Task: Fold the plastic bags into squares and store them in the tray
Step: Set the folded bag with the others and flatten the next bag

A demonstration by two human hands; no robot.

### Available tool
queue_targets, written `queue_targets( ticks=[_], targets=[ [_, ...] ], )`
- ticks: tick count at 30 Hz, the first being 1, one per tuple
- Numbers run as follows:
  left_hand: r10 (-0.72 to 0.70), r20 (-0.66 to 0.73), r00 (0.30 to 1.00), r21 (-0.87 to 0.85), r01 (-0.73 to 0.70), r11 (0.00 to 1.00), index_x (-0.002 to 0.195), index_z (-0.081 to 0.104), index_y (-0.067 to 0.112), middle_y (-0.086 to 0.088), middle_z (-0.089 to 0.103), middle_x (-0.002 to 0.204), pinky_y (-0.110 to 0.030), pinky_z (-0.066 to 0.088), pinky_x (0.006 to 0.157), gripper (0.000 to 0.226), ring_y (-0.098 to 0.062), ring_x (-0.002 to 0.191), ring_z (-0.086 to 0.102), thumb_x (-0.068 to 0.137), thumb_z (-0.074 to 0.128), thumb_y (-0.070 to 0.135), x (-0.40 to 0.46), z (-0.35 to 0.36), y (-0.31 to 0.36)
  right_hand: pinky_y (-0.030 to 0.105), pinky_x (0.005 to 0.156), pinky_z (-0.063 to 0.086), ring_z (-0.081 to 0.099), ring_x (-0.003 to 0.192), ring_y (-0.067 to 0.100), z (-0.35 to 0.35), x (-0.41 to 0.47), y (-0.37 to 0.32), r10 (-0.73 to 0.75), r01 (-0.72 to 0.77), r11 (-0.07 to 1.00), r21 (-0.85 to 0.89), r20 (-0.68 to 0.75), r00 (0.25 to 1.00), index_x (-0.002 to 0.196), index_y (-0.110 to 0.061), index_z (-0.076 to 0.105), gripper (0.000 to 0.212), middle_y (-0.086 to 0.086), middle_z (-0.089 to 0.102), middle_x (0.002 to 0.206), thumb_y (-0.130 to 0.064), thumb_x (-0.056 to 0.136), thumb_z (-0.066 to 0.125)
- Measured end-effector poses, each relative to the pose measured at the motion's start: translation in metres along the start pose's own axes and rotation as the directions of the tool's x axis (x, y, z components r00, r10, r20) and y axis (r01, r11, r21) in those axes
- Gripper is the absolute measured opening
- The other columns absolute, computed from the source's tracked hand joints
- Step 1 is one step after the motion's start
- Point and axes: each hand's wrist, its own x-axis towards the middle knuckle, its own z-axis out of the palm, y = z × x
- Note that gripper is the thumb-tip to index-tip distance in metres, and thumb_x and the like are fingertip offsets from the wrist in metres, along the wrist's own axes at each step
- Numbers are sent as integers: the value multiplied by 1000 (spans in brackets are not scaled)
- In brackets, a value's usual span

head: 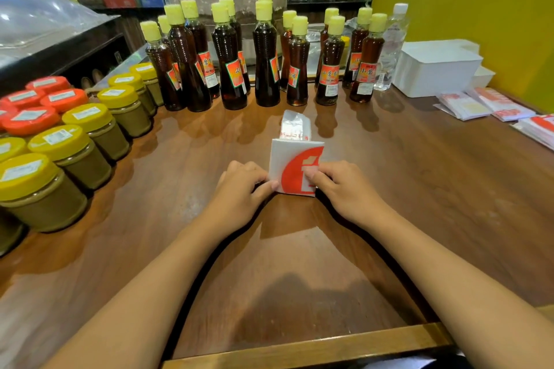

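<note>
Both hands, left hand [239, 186] and right hand [341, 186], on folded plastic bag [292, 168] between them.

glossy wood table [389, 189], smooth plastic bag [287, 165]

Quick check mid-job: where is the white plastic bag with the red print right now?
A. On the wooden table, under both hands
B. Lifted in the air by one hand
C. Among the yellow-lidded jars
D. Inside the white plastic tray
A: the white plastic bag with the red print lies on the wooden table, with the left hand and right hand on its near corners; the white plastic tray stands far right.
</note>
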Motion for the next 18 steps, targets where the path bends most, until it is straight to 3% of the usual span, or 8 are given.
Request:
queue_targets(
  ticks=[4, 8, 13, 18],
  targets=[
    [-120, 7, 993, 39, 120, 992, 77, 60, 33, 9, 53, 99, -38, 35, 91, 29, -20, 105, 40, 104, 50, 39, -6, 1, 14, 27, 84, 55, 68, 92, 7, 8, 0, 0, 12, -17, 996, -89, -58, 998, 108, -16, 74, 33, -7, 74, 109, -38, 104, 49],
    [-192, 13, 981, 119, 189, 975, 64, 49, 28, 8, 52, 100, -37, 29, 87, 44, -19, 105, 39, 106, 43, 39, -12, 2, 19, 38, 75, 55, 66, 78, 10, 13, -1, 3, 10, -24, 987, -159, -91, 996, 88, -18, 72, 34, -4, 75, 94, -36, 105, 49],
    [-191, 0, 982, 134, 189, 973, 65, 50, 28, 10, 52, 101, -34, 24, 85, 44, -15, 104, 34, 105, 43, 43, -18, -1, 25, 43, 70, 53, 63, 73, 13, 19, -1, 3, 5, -32, 978, -208, -129, 992, 80, -19, 67, 37, -5, 72, 84, -38, 105, 47],
    [-171, -58, 984, 152, 178, 972, 71, 62, 24, 11, 52, 100, -34, 22, 84, 43, -16, 104, 34, 103, 46, 46, -17, 2, 24, 45, 75, 57, 68, 79, 16, 23, 0, 2, 49, -94, 964, -249, -179, 983, 84, -21, 69, 33, -3, 75, 92, -43, 102, 52]
  ],
)
